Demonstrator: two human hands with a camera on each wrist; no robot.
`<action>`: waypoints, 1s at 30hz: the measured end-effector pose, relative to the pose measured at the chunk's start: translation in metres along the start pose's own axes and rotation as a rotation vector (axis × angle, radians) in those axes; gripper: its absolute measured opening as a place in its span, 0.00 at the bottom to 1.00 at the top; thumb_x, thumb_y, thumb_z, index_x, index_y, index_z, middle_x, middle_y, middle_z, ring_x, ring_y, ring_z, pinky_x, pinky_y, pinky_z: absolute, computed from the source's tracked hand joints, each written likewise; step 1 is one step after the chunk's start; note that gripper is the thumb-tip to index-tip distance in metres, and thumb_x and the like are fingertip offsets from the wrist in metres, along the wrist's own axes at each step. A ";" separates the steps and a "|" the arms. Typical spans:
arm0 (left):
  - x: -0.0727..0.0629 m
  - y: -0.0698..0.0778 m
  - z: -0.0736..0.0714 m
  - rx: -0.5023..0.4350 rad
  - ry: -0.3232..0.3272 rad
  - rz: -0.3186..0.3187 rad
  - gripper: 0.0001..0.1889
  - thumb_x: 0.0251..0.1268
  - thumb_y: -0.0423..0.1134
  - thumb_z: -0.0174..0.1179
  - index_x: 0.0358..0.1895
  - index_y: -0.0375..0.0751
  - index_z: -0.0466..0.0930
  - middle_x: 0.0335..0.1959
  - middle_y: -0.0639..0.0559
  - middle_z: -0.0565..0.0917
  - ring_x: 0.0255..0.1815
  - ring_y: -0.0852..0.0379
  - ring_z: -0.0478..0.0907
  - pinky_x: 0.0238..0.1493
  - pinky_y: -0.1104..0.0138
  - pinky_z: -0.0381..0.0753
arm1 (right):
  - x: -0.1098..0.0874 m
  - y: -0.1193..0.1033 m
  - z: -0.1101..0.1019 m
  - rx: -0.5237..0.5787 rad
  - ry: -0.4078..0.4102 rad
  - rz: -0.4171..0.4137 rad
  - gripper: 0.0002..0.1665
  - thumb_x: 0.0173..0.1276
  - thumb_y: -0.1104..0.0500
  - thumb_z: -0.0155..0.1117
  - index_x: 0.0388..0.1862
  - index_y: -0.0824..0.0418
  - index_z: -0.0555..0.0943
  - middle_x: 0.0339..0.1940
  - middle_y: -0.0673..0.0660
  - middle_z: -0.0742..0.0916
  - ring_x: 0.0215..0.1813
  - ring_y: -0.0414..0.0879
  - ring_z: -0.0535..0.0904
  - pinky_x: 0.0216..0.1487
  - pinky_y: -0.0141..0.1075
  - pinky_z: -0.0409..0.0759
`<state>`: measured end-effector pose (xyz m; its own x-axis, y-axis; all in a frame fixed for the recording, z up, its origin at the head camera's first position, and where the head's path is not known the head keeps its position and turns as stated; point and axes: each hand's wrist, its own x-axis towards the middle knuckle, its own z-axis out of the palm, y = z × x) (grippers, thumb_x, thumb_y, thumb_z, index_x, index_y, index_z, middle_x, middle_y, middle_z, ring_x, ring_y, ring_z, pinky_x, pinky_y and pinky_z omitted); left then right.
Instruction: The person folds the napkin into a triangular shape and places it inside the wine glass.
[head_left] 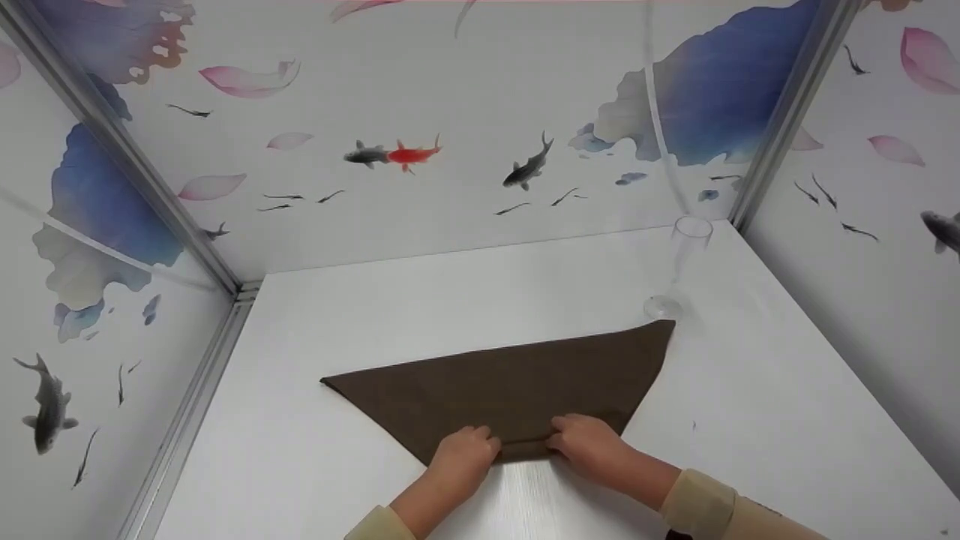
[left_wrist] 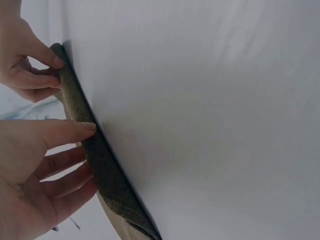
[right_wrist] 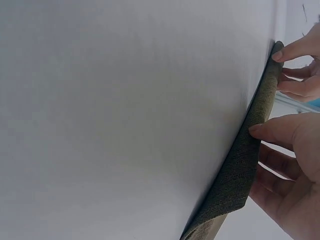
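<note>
A dark brown cloth napkin (head_left: 517, 382) lies on the white table, its long straight edge on the far side. The near edge is rolled into a narrow strip (right_wrist: 235, 165). My left hand (head_left: 463, 456) holds this roll on the left, thumb on the near face and fingers over the far side, as the left wrist view shows. A short way to the right, my right hand (head_left: 592, 448) pinches the same roll in the same manner. The underside of the cloth is hidden.
A clear stemmed glass (head_left: 691, 229) stands at the back right, its foot (head_left: 663, 307) close behind the napkin's far right corner. White panels (head_left: 450, 90) printed with fish and petals enclose the white table (head_left: 300, 465) at the back and both sides.
</note>
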<state>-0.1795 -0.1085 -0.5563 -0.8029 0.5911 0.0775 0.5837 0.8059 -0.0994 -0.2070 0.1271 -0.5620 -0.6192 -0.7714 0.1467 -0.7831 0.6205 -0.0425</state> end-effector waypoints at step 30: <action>-0.006 0.001 -0.004 -0.019 -0.070 -0.027 0.13 0.56 0.33 0.70 0.43 0.44 0.80 0.34 0.53 0.77 0.32 0.59 0.77 0.28 0.69 0.79 | -0.003 0.005 -0.004 0.143 -0.033 0.065 0.04 0.60 0.64 0.72 0.32 0.56 0.84 0.29 0.48 0.76 0.31 0.41 0.74 0.34 0.33 0.79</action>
<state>-0.1734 -0.1113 -0.5533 -0.8248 0.5654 0.0099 0.5630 0.8227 -0.0791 -0.2087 0.1331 -0.5584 -0.6685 -0.7360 0.1064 -0.7402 0.6446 -0.1913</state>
